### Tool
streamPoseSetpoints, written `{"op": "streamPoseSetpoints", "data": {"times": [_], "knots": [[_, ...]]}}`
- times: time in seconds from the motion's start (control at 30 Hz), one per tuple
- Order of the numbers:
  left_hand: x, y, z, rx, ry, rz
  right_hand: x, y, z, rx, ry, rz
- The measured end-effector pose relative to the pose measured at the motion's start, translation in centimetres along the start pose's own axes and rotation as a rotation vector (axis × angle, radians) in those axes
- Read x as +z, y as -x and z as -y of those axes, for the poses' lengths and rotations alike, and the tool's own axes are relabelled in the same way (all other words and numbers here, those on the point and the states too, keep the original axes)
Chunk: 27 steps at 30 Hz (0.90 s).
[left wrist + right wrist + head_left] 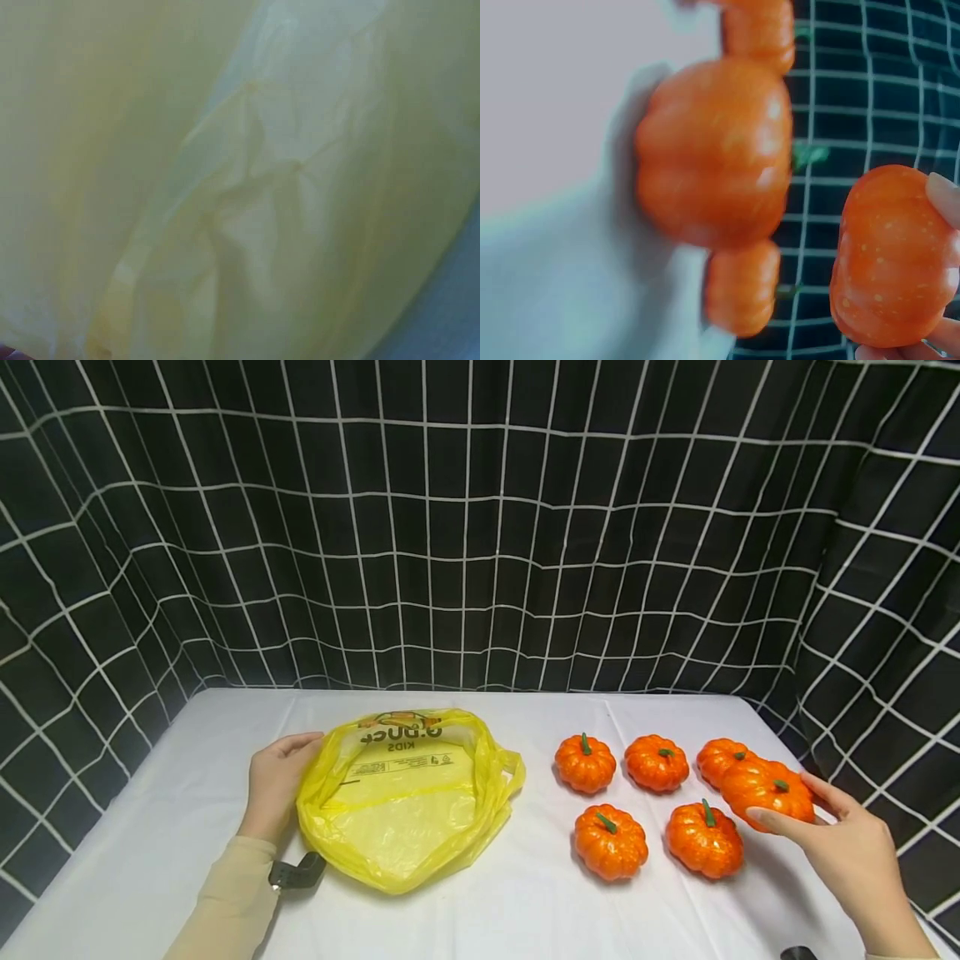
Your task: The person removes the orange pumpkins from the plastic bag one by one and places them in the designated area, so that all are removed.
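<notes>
A yellow plastic bag (408, 839) with dark print lies on the left with its mouth spread towards the head camera. My left hand (279, 772) grips the bag at its left edge, fingertips at the rim and the thumb side hidden behind the film. Yellow film (262, 247) fills the left wrist view. On the right, my right hand (847, 831) holds a small orange pumpkin (765, 792) with a green stem, thumb on the near side and fingers on the far side. Its shadow falls on the cloth below. The same held pumpkin (892, 259) shows in the right wrist view.
Several more orange pumpkins stand on the white tablecloth (517, 893), among them a back-left one (585, 766), a front-left one (611, 845) and a front-right one (703, 842). A black curtain with white grid lines (480, 527) surrounds the table's back and sides.
</notes>
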<state>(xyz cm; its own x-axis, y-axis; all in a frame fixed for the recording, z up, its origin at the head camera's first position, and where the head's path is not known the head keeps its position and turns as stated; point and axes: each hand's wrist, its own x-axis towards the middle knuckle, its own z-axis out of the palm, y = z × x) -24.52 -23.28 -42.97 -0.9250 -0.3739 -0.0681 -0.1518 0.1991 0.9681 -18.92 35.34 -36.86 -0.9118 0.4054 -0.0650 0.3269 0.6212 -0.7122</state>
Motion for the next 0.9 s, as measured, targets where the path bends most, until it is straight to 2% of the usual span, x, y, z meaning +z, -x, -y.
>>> {"op": "streamPoseSetpoints", "data": {"times": [0.17,0.67,0.9], "knots": [[-0.1,0.1,-0.1,0.012,-0.008,-0.008,-0.3,-0.8,-1.6,0.095,-0.019,-0.020],[0.0,0.0,0.1,0.010,0.020,-0.005,0.2,-2.9,-5.6,0.072,0.059,-0.024],[0.0,-0.1,0.2,0.011,0.027,-0.004,0.6,-3.3,-6.3,0.120,0.091,-0.015]]}}
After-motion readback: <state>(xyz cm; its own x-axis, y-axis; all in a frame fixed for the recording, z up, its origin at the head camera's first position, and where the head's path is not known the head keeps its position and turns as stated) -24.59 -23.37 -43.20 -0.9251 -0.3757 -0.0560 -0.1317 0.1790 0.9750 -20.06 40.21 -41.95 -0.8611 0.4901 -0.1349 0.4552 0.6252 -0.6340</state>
